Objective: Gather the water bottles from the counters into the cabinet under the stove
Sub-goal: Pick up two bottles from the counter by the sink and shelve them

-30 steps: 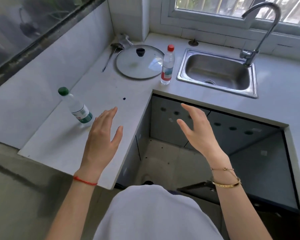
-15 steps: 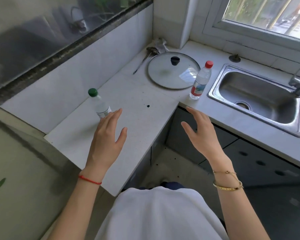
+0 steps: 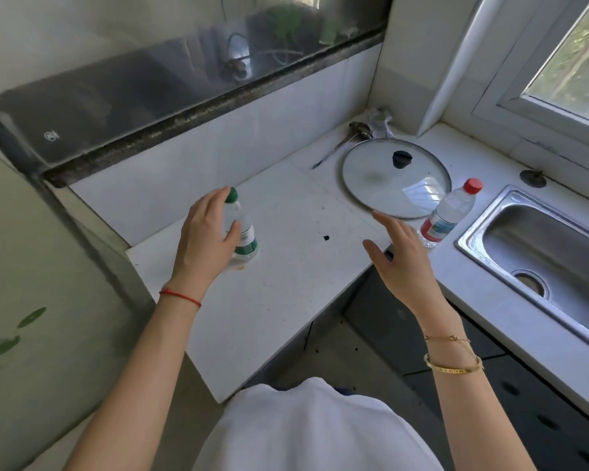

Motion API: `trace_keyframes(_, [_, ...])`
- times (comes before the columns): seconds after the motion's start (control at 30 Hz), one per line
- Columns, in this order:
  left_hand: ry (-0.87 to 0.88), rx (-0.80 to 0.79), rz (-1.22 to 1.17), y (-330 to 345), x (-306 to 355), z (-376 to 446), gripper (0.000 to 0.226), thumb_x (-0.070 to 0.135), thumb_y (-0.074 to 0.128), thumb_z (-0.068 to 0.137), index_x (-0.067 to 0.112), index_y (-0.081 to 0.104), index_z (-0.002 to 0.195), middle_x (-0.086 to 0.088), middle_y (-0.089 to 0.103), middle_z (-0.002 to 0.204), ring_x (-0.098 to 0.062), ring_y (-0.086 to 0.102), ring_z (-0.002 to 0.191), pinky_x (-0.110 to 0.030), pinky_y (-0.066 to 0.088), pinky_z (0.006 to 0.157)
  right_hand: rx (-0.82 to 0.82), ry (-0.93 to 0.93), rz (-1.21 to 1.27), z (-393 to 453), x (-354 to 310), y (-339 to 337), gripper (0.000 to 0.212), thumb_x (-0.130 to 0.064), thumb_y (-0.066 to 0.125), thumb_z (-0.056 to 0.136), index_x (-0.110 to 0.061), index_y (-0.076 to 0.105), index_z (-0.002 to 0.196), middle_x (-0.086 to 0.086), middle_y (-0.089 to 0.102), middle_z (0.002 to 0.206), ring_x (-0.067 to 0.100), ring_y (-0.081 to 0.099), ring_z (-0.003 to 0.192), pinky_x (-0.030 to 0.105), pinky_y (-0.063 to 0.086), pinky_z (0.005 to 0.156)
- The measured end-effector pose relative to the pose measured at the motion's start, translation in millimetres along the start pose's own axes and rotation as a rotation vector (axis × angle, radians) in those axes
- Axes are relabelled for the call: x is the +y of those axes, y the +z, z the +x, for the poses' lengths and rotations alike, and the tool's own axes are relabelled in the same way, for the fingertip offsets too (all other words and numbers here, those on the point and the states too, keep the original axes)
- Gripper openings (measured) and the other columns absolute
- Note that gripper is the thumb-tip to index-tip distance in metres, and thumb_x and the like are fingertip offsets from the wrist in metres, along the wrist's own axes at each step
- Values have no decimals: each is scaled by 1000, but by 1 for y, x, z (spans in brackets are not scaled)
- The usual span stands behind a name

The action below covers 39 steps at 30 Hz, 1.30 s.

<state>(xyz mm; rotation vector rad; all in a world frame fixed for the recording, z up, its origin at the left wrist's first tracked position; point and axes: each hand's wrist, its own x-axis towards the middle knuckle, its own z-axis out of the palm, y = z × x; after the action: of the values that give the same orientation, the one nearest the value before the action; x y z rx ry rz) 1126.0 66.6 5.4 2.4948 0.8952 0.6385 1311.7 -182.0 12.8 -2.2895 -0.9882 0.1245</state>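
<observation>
A clear water bottle with a green cap [image 3: 245, 232] stands on the white counter [image 3: 286, 283] near the left wall. My left hand [image 3: 206, 243] wraps it from the left, thumb across its front and fingers behind it up to the cap. A second clear bottle with a red cap and red label [image 3: 451, 210] stands at the counter's inner corner beside the sink. My right hand [image 3: 400, 263] hovers open just left of it, fingers spread, not touching it.
A glass pot lid [image 3: 371, 178] lies flat behind the red-capped bottle, with a ladle [image 3: 337, 147] beyond it in the corner. The steel sink [image 3: 538, 243] is at the right. Dark cabinet fronts [image 3: 524, 396] run below the counter.
My left hand has reached forward and closed around the green-capped bottle. My right hand has moved toward the red-capped bottle. My view has swung left, away from the sink.
</observation>
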Motion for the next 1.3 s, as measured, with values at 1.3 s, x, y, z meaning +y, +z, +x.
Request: trace_keyframes(1.3, [200,-68,-218,85,114,67,39,6,72,81,13,67,119,-3,66,110,-20,64,97,-38,57,88,300,226,-220,104,148,-77,48,-26,56,95,-11,44,139,13,42,146,35,34,134,47,32,110])
